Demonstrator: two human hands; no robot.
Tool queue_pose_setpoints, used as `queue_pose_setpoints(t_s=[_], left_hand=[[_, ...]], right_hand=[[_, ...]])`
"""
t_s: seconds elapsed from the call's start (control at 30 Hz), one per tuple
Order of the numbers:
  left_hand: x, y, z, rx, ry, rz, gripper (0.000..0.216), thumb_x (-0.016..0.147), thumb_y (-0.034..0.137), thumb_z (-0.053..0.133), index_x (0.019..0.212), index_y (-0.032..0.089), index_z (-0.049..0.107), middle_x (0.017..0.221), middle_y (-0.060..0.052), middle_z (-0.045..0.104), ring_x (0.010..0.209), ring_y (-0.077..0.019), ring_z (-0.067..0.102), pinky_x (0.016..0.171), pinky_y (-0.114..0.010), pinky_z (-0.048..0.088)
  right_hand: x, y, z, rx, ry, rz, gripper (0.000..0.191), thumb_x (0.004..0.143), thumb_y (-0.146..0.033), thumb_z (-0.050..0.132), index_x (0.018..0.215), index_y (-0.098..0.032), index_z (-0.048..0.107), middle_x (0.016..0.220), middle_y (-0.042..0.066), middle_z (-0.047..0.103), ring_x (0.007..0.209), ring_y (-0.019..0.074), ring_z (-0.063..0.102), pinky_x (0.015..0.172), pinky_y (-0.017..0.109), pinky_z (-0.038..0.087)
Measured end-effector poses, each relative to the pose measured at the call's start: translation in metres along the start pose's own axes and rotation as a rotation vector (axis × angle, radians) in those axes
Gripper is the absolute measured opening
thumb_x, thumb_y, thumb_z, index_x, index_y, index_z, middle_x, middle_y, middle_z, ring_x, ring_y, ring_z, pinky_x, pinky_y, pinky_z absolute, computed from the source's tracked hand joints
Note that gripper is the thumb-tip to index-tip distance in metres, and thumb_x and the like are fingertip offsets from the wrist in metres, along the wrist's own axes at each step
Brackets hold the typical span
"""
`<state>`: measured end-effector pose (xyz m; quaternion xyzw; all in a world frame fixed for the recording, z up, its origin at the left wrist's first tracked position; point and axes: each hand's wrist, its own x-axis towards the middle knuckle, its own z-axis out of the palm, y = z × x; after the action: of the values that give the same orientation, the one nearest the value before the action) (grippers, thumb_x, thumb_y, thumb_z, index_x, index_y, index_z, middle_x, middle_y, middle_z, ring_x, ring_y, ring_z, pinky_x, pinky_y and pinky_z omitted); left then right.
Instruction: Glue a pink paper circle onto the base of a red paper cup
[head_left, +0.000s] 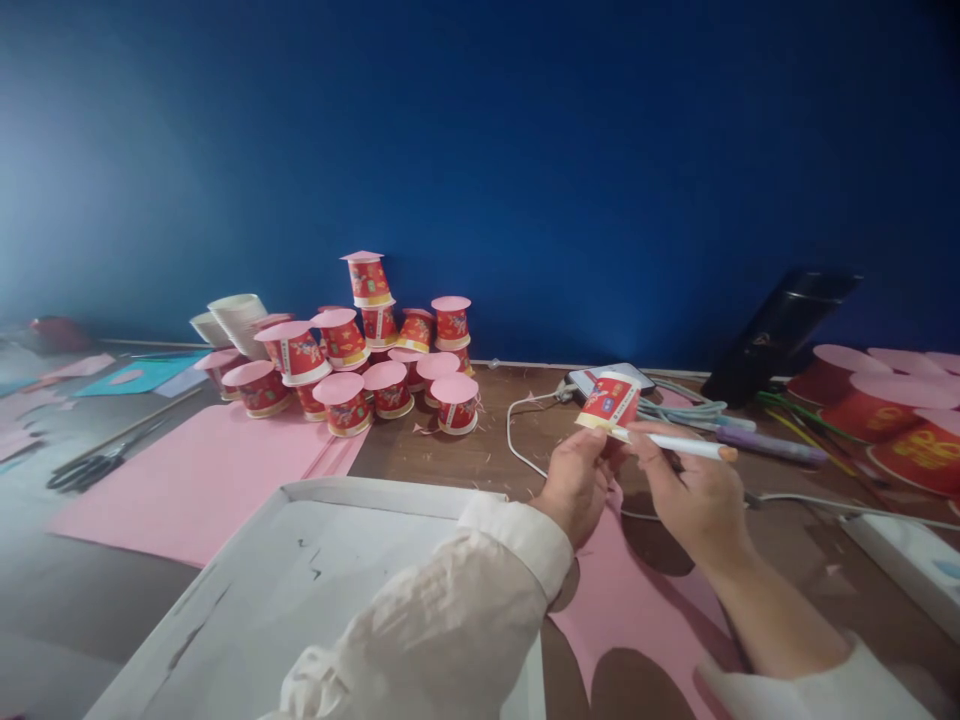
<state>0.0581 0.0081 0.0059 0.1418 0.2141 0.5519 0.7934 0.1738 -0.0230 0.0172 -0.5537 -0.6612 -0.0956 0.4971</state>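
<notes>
A red printed paper cup [609, 400] is tilted in my left hand [581, 482], whose fingers are closed round its lower end. My right hand [694, 495] grips a white pen-like stick [686, 444] with an orange end; its other end meets the cup near the yellow band. Below both hands lies a pink paper sheet [622, 590] with round holes cut out. Several red cups [343, 405] topped with pink paper discs stand grouped at the back left, one [367, 278] of them stacked on another.
A white shallow box lid [360, 540] lies at front left, beside pink paper [187, 470] and black scissors [86, 470]. Behind my hands are a phone [577, 380] and white cable [517, 450]. A black bottle [780, 335] and larger red cups [922, 450] stand right; a power strip [911, 565] lies nearer.
</notes>
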Motion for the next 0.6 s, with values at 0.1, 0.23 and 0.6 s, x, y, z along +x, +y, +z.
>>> queue_pose_setpoints(t_s=[0.1,0.23,0.6], left_hand=[[-0.0008,0.0005,0.0005,0.007,-0.009,0.005,0.008,0.082,0.019,0.080,0.081,0.013,0.075,0.083,-0.006,0.071,0.076,-0.0126,0.067,0.087,-0.026,0.055],[-0.0007,-0.0002,0.0001,0.014,-0.013,0.004,0.009,0.081,0.020,0.080,0.081,0.013,0.074,0.084,-0.006,0.072,0.076,-0.0130,0.067,0.089,-0.028,0.056],[-0.0031,0.0007,0.0014,0.013,-0.037,0.003,0.012,0.079,0.021,0.082,0.083,0.012,0.075,0.083,-0.007,0.072,0.079,-0.0145,0.068,0.089,-0.028,0.055]], right_hand=[[-0.0005,0.0000,0.0011,0.023,0.016,0.008,0.031,0.101,-0.047,0.056,0.098,-0.023,0.076,0.092,0.008,0.080,0.090,0.0251,0.077,0.089,0.038,0.059],[-0.0023,0.0024,0.0036,0.044,0.019,0.011,0.032,0.101,-0.048,0.056,0.099,-0.023,0.076,0.090,0.007,0.080,0.086,0.0249,0.077,0.088,0.039,0.059],[-0.0038,0.0011,0.0036,0.003,0.062,0.069,0.035,0.100,-0.052,0.055,0.098,-0.023,0.075,0.092,0.009,0.080,0.087,0.0267,0.077,0.087,0.042,0.059]])
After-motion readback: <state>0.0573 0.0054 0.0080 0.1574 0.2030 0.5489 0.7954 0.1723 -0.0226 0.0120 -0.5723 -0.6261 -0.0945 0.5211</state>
